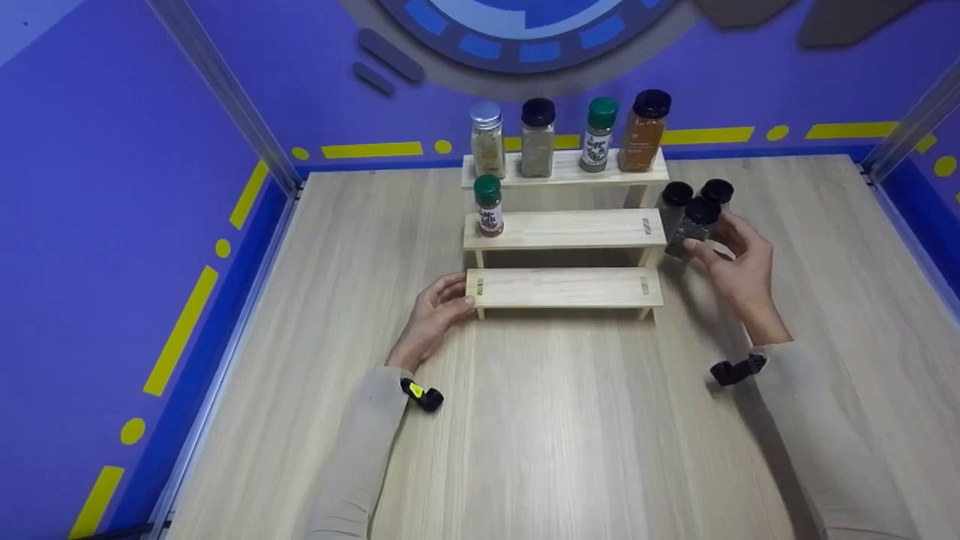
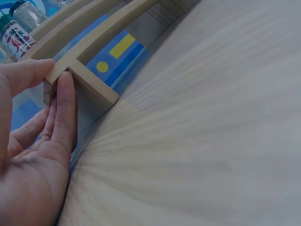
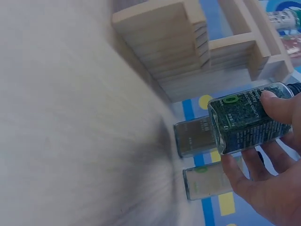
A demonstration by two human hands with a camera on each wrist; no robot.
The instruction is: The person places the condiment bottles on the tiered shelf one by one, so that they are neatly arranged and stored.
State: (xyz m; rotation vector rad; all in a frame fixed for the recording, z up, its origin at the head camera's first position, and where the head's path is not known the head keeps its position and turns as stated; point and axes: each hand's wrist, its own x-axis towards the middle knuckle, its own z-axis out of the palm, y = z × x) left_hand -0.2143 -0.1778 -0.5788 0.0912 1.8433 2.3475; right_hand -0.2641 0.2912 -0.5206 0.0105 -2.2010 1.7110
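Note:
A three-step wooden spice rack [image 1: 562,288] stands on the table. My left hand [image 1: 439,309] pinches the left end of its lowest step, thumb on top and fingers underneath, as the left wrist view shows. To the right of the rack my right hand [image 1: 739,262] holds a square glass jar of chopped parsley [image 3: 251,117] with a black cap, between thumb and fingers. In the right wrist view the jar is raised off the table. Two more black-capped jars stand just behind it, a greyish one [image 3: 194,136] and a pale one [image 3: 207,181].
Along the top step stand a silver-capped jar [image 1: 487,142], a black-capped jar [image 1: 538,139], a green-capped jar [image 1: 598,135] and an orange spice jar [image 1: 643,133]. Another green-capped jar [image 1: 489,208] is at the middle step's left end. A blue wall [image 1: 315,97] borders the table behind.

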